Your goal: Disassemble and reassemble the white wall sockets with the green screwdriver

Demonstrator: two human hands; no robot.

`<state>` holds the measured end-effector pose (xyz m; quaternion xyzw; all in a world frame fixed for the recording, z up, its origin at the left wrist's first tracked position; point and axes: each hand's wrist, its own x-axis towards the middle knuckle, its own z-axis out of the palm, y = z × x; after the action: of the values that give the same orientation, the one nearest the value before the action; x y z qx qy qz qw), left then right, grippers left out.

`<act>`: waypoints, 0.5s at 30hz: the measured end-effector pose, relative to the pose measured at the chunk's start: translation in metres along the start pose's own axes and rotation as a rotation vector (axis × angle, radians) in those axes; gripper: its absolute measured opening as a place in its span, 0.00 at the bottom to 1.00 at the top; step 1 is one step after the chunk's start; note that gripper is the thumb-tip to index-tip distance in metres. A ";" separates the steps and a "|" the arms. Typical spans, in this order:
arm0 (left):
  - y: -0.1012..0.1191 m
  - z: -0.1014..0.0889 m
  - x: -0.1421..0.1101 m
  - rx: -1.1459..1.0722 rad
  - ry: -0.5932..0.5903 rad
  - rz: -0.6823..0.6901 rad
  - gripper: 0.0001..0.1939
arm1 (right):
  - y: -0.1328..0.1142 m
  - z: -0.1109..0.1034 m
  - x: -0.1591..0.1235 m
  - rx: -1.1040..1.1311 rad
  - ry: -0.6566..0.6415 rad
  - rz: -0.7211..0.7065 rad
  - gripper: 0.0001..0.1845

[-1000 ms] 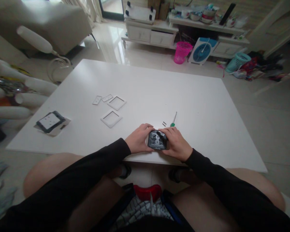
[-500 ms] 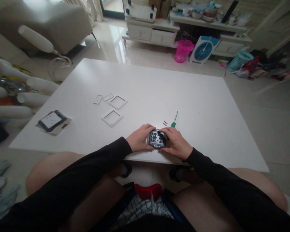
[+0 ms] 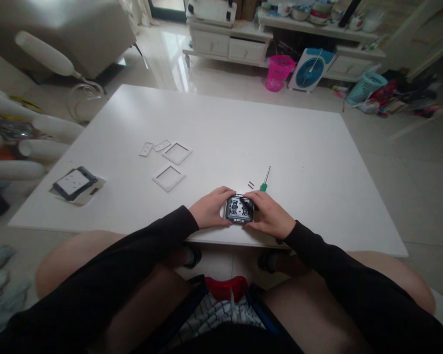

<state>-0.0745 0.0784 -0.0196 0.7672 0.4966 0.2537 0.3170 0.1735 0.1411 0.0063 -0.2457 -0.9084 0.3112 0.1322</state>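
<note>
Near the front edge of the white table, a black wall socket module [image 3: 239, 209] sits between my two hands, its inner face with metal contacts and slots turned up. My left hand [image 3: 213, 207] grips its left side, thumb at the lower corner and fingers at the upper one. On the other side my right hand [image 3: 270, 214] holds it the same way. Just beyond the right fingers lies a screwdriver [image 3: 266, 179] with a green handle, partly hidden by that hand. Two small screws [image 3: 250, 185] rest beside it.
Two white square frames [image 3: 176, 153] and two small white cover plates [image 3: 146, 149] lie left of centre on the table [image 3: 221, 123]. Another socket piece [image 3: 75, 184] rests on a white part at the left edge. A pink basket [image 3: 279, 73] and a fan [image 3: 310, 70] stand beyond.
The view has shifted slightly, so the table's things sit a little higher and further left. Both hands keep their hold on the socket module.
</note>
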 end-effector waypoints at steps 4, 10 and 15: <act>0.000 -0.001 -0.001 -0.025 -0.011 -0.003 0.46 | 0.000 -0.001 0.000 0.032 -0.010 0.024 0.41; 0.002 -0.003 -0.002 -0.023 -0.020 0.004 0.45 | -0.001 -0.002 0.000 0.020 -0.023 0.048 0.42; 0.002 -0.004 -0.002 -0.015 -0.030 -0.003 0.46 | -0.003 -0.002 0.000 0.018 -0.027 0.055 0.42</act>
<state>-0.0765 0.0770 -0.0158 0.7677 0.4912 0.2454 0.3303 0.1733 0.1402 0.0093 -0.2651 -0.9002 0.3263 0.1134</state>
